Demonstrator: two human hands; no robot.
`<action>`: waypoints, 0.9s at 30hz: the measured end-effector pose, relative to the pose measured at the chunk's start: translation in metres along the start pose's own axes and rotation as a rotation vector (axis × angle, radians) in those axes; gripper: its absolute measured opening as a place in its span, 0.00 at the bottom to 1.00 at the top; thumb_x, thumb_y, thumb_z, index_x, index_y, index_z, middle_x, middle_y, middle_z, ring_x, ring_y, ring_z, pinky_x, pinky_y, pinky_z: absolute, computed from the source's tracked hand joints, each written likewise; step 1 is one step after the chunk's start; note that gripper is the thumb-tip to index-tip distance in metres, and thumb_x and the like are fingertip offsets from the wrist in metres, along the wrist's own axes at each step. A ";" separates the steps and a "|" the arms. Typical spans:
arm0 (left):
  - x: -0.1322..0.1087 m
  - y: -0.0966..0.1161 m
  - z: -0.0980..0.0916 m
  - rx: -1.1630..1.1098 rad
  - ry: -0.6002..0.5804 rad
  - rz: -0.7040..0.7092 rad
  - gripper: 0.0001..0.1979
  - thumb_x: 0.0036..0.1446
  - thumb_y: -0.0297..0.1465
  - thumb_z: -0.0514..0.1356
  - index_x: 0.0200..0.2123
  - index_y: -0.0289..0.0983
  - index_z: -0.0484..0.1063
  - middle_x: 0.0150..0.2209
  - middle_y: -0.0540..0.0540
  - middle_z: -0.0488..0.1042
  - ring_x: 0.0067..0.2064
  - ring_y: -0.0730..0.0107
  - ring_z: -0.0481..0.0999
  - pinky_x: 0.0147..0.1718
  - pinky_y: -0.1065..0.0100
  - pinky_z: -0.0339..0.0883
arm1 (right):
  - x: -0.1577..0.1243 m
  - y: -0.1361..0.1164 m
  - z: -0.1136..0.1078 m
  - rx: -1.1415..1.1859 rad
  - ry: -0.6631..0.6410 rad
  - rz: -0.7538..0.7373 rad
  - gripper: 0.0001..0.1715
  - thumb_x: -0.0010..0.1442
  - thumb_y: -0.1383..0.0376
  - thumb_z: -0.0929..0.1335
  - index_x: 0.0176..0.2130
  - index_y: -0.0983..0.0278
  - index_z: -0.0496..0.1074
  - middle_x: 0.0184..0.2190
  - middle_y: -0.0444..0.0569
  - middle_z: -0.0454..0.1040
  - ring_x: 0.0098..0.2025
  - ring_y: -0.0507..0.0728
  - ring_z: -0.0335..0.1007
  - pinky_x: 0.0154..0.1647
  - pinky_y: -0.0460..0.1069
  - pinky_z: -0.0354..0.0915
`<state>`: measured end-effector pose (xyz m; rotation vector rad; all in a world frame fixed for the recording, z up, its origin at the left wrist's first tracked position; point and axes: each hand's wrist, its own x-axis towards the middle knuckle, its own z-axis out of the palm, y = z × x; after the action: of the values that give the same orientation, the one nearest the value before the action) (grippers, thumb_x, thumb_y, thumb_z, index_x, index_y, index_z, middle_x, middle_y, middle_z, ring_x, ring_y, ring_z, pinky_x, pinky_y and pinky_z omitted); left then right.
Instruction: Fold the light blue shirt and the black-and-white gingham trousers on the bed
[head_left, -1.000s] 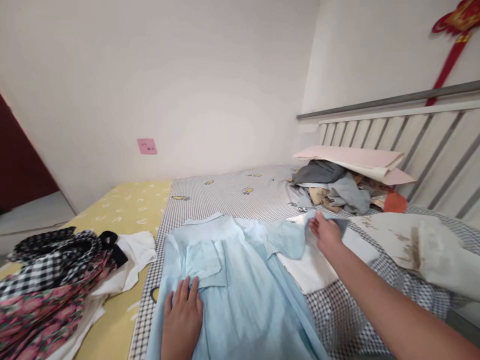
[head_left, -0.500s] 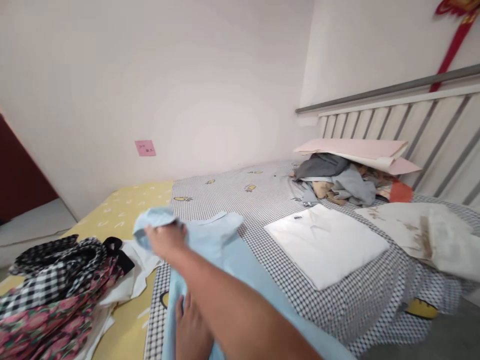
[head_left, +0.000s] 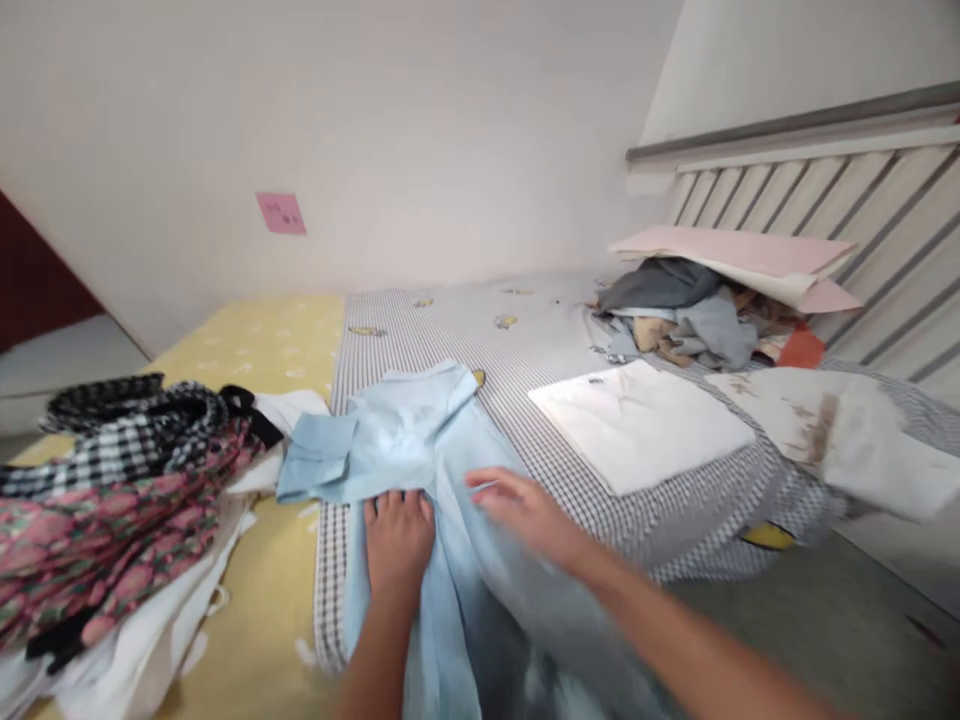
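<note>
A light blue garment, apparently a shirt [head_left: 401,435], is spread on the bed with its collar end away from me. Its left sleeve end [head_left: 319,455] lies folded out to the left, and the lower part runs down toward me in loose folds. My left hand [head_left: 400,535] rests flat on it just below that sleeve, fingers stretched out. Over the garment's right side is my right hand [head_left: 525,508], slightly blurred, its fingers apart and nothing in them. Whether the right fingertips touch the cloth I cannot tell.
Left lies a heap of checked and floral clothes [head_left: 127,520]. A folded white shirt [head_left: 645,425] is to the right, with a cream cloth [head_left: 862,430] beyond. Behind them, grey clothes [head_left: 675,310] sit under a pink sheet [head_left: 742,250] beside the slatted bed rail [head_left: 817,190].
My right hand has let go of the left sleeve end and moved right across the garment. The sleeve now lies flat. My left hand stays on the cloth; the view has tilted down.
</note>
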<state>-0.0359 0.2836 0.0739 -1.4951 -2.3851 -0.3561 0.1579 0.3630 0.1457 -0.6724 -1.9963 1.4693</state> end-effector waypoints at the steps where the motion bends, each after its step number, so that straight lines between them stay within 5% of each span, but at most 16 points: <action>1: 0.000 0.002 -0.001 0.020 0.017 0.015 0.18 0.68 0.31 0.47 0.42 0.37 0.78 0.42 0.38 0.79 0.50 0.49 0.76 0.56 0.46 0.63 | -0.019 0.009 -0.029 0.024 0.116 0.090 0.25 0.62 0.49 0.68 0.54 0.58 0.77 0.51 0.52 0.80 0.50 0.60 0.77 0.58 0.59 0.68; 4: 0.002 0.006 0.000 0.064 0.088 0.037 0.17 0.67 0.30 0.48 0.41 0.35 0.78 0.40 0.36 0.80 0.47 0.48 0.76 0.53 0.48 0.63 | -0.087 0.041 -0.096 -0.031 0.349 0.282 0.31 0.59 0.42 0.70 0.52 0.59 0.77 0.49 0.54 0.80 0.53 0.63 0.76 0.60 0.60 0.68; 7: 0.003 0.006 0.001 0.100 0.125 0.052 0.17 0.67 0.31 0.49 0.40 0.36 0.78 0.39 0.36 0.80 0.46 0.49 0.76 0.52 0.50 0.62 | -0.154 0.071 -0.125 -0.190 0.309 0.401 0.37 0.56 0.40 0.71 0.56 0.58 0.75 0.58 0.58 0.76 0.59 0.67 0.72 0.63 0.63 0.66; 11: 0.002 0.005 0.000 0.157 0.146 0.071 0.17 0.67 0.31 0.48 0.38 0.36 0.77 0.37 0.37 0.80 0.44 0.49 0.75 0.51 0.52 0.61 | -0.211 0.087 -0.126 -0.272 0.115 0.455 0.52 0.56 0.41 0.71 0.71 0.57 0.59 0.71 0.59 0.59 0.71 0.67 0.57 0.70 0.65 0.55; 14: 0.002 0.004 0.001 0.184 0.155 0.073 0.18 0.68 0.31 0.47 0.39 0.36 0.77 0.37 0.38 0.79 0.45 0.49 0.76 0.52 0.52 0.61 | -0.224 0.087 -0.116 -0.052 -0.039 0.522 0.64 0.56 0.44 0.71 0.76 0.57 0.37 0.75 0.60 0.51 0.75 0.64 0.49 0.71 0.63 0.54; 16: 0.002 0.004 0.002 0.191 0.157 0.071 0.18 0.68 0.31 0.47 0.40 0.36 0.77 0.38 0.38 0.79 0.45 0.49 0.76 0.52 0.52 0.61 | -0.220 0.090 -0.106 0.016 -0.066 0.516 0.66 0.55 0.49 0.73 0.76 0.57 0.36 0.74 0.60 0.52 0.75 0.62 0.50 0.70 0.61 0.54; 18: 0.001 0.004 0.003 0.196 0.156 0.068 0.18 0.67 0.31 0.47 0.40 0.36 0.77 0.38 0.38 0.79 0.45 0.49 0.75 0.52 0.53 0.61 | -0.210 0.097 -0.094 -0.064 0.015 0.423 0.59 0.51 0.57 0.74 0.74 0.57 0.49 0.72 0.60 0.57 0.72 0.63 0.54 0.69 0.61 0.56; 21: 0.001 0.004 0.003 0.209 0.154 0.064 0.18 0.67 0.31 0.47 0.40 0.36 0.77 0.38 0.38 0.79 0.45 0.49 0.75 0.52 0.53 0.61 | -0.193 0.102 -0.075 -0.308 0.293 0.230 0.27 0.48 0.64 0.68 0.50 0.60 0.74 0.54 0.56 0.74 0.58 0.63 0.70 0.59 0.58 0.65; 24: 0.001 0.003 0.003 0.216 0.142 0.067 0.18 0.67 0.31 0.47 0.39 0.36 0.77 0.38 0.38 0.79 0.45 0.49 0.75 0.52 0.52 0.61 | -0.194 0.088 -0.065 -0.533 0.504 0.064 0.02 0.50 0.66 0.64 0.28 0.59 0.66 0.29 0.46 0.71 0.34 0.57 0.69 0.35 0.51 0.66; 27: 0.001 0.002 0.004 0.208 0.135 0.066 0.17 0.67 0.31 0.48 0.39 0.36 0.77 0.39 0.37 0.79 0.46 0.49 0.75 0.52 0.52 0.60 | -0.218 0.073 -0.065 -0.721 0.488 -0.165 0.09 0.53 0.65 0.65 0.25 0.58 0.59 0.22 0.41 0.64 0.25 0.54 0.61 0.27 0.48 0.58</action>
<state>-0.0352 0.2863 0.0708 -1.4048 -2.1878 -0.1811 0.3637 0.2772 0.0589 -1.0059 -2.0817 0.3918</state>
